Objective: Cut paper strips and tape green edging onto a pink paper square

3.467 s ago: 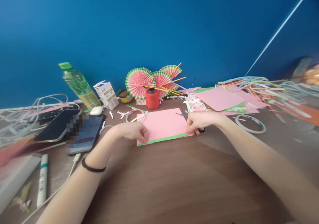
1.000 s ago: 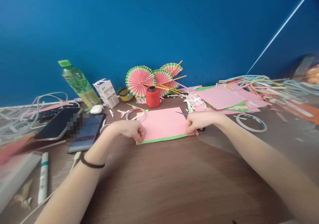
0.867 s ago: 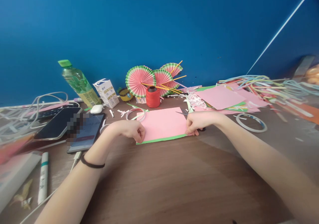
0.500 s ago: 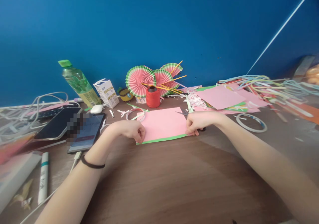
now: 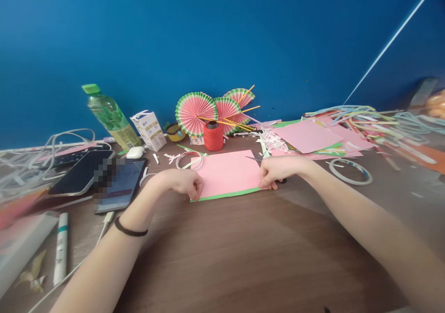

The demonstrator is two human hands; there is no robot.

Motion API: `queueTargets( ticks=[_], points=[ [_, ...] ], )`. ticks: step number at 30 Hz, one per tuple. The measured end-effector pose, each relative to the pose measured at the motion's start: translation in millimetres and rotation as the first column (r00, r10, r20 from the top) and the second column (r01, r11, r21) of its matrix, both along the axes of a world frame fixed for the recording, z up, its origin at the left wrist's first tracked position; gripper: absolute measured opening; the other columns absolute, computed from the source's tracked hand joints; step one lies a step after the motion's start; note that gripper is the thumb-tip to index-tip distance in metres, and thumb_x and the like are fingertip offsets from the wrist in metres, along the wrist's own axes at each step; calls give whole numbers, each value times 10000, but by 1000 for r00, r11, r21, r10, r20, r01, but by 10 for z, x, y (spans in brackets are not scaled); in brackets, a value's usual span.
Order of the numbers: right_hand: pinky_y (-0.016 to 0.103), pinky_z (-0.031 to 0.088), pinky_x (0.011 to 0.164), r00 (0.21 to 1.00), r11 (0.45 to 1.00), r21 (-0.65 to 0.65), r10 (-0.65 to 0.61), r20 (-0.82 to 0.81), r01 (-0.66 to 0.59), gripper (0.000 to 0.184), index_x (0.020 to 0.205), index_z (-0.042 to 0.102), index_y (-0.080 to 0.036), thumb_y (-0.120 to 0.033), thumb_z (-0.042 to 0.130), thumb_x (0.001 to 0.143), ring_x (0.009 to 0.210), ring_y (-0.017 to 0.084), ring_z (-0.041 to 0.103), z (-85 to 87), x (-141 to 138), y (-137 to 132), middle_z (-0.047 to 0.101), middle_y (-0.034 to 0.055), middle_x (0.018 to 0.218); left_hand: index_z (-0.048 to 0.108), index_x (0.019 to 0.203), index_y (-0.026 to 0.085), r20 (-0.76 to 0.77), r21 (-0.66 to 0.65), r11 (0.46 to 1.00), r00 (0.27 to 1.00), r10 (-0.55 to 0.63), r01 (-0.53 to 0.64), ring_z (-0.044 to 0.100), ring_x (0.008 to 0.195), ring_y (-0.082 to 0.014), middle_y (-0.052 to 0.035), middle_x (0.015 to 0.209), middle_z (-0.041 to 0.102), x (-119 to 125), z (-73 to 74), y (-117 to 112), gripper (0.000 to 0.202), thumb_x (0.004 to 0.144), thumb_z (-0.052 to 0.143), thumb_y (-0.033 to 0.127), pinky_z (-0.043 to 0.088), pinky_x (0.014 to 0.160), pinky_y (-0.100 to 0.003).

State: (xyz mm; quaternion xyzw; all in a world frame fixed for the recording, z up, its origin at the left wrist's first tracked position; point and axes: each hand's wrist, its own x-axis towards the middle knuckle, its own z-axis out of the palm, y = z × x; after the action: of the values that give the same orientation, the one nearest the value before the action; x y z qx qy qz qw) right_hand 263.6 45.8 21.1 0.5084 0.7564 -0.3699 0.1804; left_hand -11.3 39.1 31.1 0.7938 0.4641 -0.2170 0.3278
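Head camera looks down on our two hands at a pink sheet (image 5: 225,171) that lies flat on the table (image 5: 222,252), straight ahead of us. Along its near edge runs a green strip (image 5: 229,194); whether it sits over or under the pink paper we cannot tell. Our left hand (image 5: 187,183) has its thumb and fingers drawn together, apparently pinching the strip near its left end. Our right hand (image 5: 273,171) has its fingers curled in, seemingly nipping the strip's right end at the sheet's near right corner; its fingertips are partly hidden.

As we judge it, the step in hand is lining the strip up with the edge, held between both hands. The next move calls for keeping it straight and lightly taut, matching both corners, then pressing it down evenly from one end to the other.

We should mind the scissors (image 5: 253,158), whose blade shows over the sheet's right side, the rest mostly hidden by our right hand. A tape ring (image 5: 187,153) overlaps the far left corner, and a sideways nudge could disturb it. Behind the sheet stand a red spool (image 5: 213,137) and pleated fans (image 5: 196,113), apart from our fingers.
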Motion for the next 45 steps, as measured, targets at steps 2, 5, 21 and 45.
queueTargets(
  ticks=[2, 5, 21, 45],
  points=[
    [191, 337, 467, 1000, 1000, 1, -1, 2, 1, 321, 728, 702, -133, -421, 584, 649, 534, 100, 503, -4, -4, 1, 648, 47, 622, 583, 659, 171, -35, 18, 1000, 999, 4, -4, 474, 574, -124, 22, 601, 553, 12, 12, -7, 108, 580, 558, 240, 290, 458, -219],
    [195, 334, 465, 1000, 1000, 5, -1, 5, 1, 315, 723, 703, -137, -421, 587, 648, 534, 102, 502, -4, -12, 1, 648, 45, 620, 552, 649, 172, -82, 56, 998, 997, 12, -7, 482, 584, -132, 16, 618, 559, 18, 21, -8, 126, 587, 579, 278, 298, 466, -226],
    [197, 328, 453, 1000, 1000, 4, -10, 1, 10, 295, 702, 688, -132, -404, 583, 661, 505, 93, 481, -2, -12, 2, 646, 43, 610, 532, 744, 177, -111, 57, 998, 994, -11, 18, 471, 619, -129, 16, 701, 539, -7, 69, -11, 220, 600, 610, 323, 313, 483, -220],
    [196, 367, 485, 999, 1000, 19, -23, -46, 24, 323, 734, 688, -115, -403, 558, 670, 520, 97, 507, -13, -6, 5, 660, 56, 610, 533, 681, 187, -94, 82, 997, 995, 23, -15, 501, 616, -142, 15, 661, 574, -4, 4, 8, 194, 598, 623, 337, 302, 467, -229]
  ],
)
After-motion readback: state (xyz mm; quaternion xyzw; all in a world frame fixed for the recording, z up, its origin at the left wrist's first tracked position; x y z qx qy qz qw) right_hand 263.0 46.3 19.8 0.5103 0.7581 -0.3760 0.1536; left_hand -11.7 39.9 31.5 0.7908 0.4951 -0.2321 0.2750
